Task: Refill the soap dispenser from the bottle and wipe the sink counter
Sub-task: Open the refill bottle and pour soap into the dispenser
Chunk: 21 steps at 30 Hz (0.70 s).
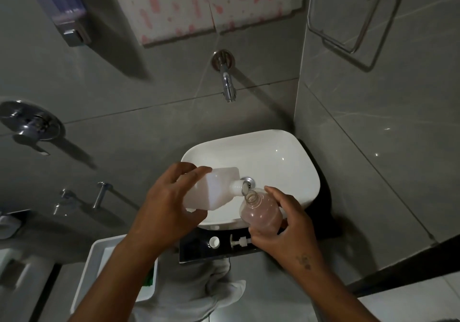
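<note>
My left hand (165, 204) grips a white translucent refill bottle (216, 187), tipped on its side over the white sink basin (286, 162), its neck pointing right. The neck meets the open threaded mouth of a clear soap dispenser bottle (261, 211) holding pinkish liquid, which my right hand (286, 224) holds tilted above the basin's front rim. On the black counter (196, 249) in front of the basin lie a white cap (214, 242) and the dispenser's white pump head (239, 242).
A chrome wall tap (227, 82) sticks out above the basin. A wall-mounted dispenser (67, 13) hangs at upper left, a chrome towel ring (353, 15) at upper right. A white tray (99, 272) with something green sits left of the counter. A pale cloth (194, 291) hangs below the counter edge.
</note>
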{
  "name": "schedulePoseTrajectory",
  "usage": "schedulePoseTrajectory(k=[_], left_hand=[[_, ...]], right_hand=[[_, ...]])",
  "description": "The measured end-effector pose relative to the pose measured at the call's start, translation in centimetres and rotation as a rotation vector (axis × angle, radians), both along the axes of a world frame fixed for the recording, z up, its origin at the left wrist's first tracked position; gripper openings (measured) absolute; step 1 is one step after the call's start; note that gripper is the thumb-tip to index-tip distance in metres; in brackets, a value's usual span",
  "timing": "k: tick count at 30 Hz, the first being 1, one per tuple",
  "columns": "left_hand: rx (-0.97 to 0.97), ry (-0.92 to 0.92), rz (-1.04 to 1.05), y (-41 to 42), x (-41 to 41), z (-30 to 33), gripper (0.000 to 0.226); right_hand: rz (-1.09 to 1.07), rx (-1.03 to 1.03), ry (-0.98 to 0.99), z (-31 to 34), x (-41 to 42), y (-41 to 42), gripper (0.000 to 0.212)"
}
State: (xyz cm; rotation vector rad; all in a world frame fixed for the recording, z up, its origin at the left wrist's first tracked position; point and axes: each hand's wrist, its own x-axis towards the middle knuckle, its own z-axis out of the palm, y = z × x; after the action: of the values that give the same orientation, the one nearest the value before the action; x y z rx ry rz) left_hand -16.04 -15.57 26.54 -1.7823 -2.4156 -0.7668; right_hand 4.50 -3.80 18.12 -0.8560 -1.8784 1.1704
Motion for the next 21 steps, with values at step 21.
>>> schedulePoseTrajectory(k=[21], left_hand=[[0.010,0.187,0.020,0.8,0.0,0.2,0.087]], right_hand=[[0.022,-0.012,-0.016,-0.4,-0.7,1.1,0.086]])
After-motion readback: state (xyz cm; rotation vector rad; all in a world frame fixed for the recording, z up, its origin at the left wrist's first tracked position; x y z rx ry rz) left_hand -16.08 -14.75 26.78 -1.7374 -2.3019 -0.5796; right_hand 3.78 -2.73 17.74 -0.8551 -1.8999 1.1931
